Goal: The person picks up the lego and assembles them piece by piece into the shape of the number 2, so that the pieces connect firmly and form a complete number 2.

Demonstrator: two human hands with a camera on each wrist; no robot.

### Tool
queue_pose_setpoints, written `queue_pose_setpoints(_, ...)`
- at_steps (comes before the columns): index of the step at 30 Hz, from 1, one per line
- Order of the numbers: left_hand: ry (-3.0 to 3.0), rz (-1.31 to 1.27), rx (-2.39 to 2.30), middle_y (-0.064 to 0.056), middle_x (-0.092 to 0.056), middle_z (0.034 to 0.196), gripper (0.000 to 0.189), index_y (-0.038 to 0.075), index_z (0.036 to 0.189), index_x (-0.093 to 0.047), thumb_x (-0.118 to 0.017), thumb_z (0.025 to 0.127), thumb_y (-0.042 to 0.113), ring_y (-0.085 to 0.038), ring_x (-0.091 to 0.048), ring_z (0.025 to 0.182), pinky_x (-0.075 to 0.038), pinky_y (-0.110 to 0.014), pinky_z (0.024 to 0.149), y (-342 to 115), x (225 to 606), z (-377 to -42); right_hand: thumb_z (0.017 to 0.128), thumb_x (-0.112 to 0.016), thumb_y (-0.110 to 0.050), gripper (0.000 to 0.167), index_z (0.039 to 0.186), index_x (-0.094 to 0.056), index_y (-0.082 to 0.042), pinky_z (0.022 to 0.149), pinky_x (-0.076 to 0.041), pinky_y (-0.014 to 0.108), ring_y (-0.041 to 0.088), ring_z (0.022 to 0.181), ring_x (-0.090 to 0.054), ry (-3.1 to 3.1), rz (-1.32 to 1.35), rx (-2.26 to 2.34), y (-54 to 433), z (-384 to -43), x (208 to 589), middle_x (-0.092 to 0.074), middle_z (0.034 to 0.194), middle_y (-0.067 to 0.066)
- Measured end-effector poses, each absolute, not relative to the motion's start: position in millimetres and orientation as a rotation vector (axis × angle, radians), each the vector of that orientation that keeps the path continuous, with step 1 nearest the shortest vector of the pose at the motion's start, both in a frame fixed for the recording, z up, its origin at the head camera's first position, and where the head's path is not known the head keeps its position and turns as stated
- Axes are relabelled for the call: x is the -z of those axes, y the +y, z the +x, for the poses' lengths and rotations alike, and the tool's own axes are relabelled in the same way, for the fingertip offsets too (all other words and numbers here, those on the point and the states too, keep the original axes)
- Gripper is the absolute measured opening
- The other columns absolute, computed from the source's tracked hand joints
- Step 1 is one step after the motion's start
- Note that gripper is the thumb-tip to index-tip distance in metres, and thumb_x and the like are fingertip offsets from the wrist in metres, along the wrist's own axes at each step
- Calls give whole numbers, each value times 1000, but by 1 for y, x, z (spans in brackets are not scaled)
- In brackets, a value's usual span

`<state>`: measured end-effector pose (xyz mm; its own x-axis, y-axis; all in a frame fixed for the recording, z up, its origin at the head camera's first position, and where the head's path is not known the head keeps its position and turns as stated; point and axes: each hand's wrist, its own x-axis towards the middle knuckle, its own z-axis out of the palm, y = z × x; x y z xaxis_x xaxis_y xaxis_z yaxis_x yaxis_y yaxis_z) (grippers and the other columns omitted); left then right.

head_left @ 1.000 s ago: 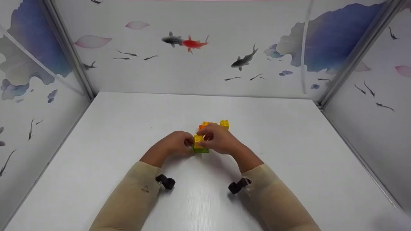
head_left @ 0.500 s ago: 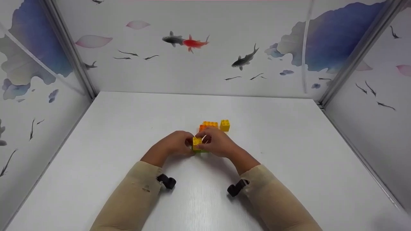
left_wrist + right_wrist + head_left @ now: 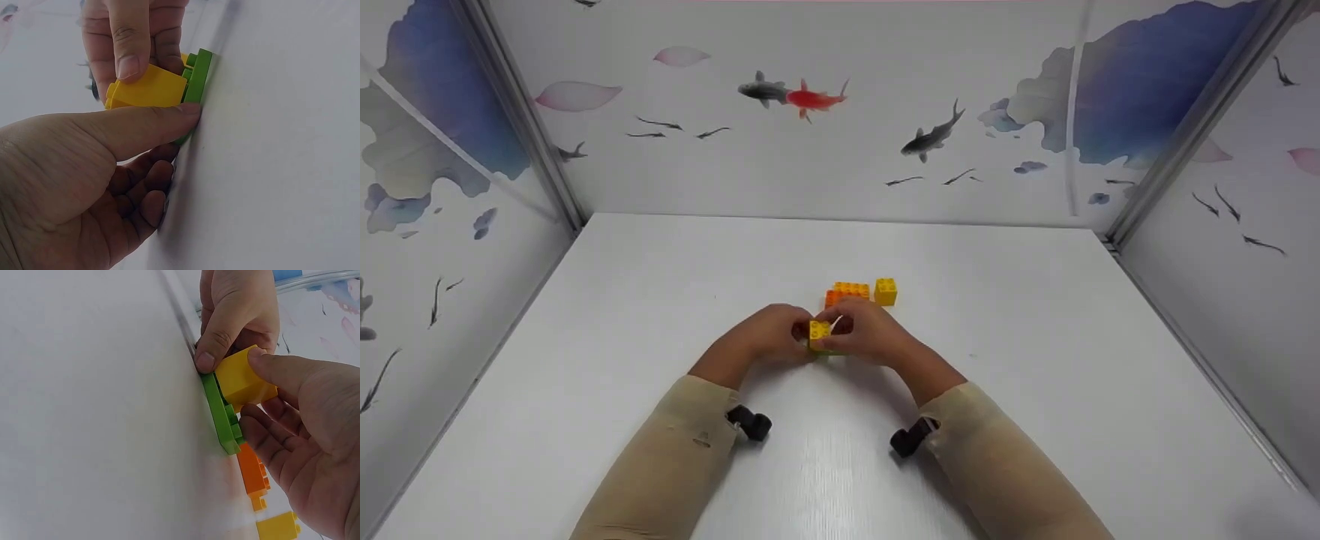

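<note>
At the middle of the table, my right hand [image 3: 874, 334] pinches a yellow toy building block [image 3: 243, 381] between thumb and fingers. The block stands on one end of a flat green block [image 3: 218, 413] and touches its studs; whether it is fully seated I cannot tell. My left hand [image 3: 765, 334] grips that same end of the green block, its thumb laid along the edge in the left wrist view. Several green studs show on the other end in the right wrist view. In the head view the hands cover most of the green block.
Just behind my right hand lie orange blocks [image 3: 847, 292], partly hidden by it. A separate yellow block [image 3: 886, 292] stands to their right. White panels with painted fish [image 3: 814, 97] enclose the white table [image 3: 660, 255] at the back and sides.
The right hand has moved slightly left, taking the yellow block toward the left end of the green one. Orange blocks and the other yellow block now show more. The left hand has barely moved.
</note>
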<state>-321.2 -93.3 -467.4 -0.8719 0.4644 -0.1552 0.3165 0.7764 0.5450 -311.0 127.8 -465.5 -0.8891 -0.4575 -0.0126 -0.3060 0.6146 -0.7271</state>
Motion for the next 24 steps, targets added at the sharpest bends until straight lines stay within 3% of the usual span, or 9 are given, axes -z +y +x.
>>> queue_pose_setpoints(8, 2677, 569, -745, -1, -69, 101, 28, 16, 114, -74, -84, 92, 30, -23, -59, 97, -53, -40, 93, -93, 466, -321, 93, -86, -33, 31, 123, -79, -28, 82, -59, 29, 17, 94, -67, 2621, -587, 1156, 128, -313, 469, -75, 112, -9)
queue_pose_setpoints(19, 2669, 533, -740, 0, -70, 102, 28, 17, 112, -74, -84, 92, 34, -23, -59, 98, -53, -40, 94, -90, 465, -322, 93, -85, -35, 27, 119, -80, -34, 81, -59, 31, 21, 96, -66, 2614, -494, 1104, 126, -313, 464, -72, 106, -6)
queue_pose_setpoints(24, 2662, 507, -752, 0, -69, 102, 28, 17, 112, -74, -85, 92, 32, -23, -59, 98, -53, -40, 93, -91, 466, -320, 92, -87, -34, 31, 122, -80, -31, 82, -59, 31, 20, 95, -66, 2628, -538, 1117, 127, -313, 467, -74, 108, -7)
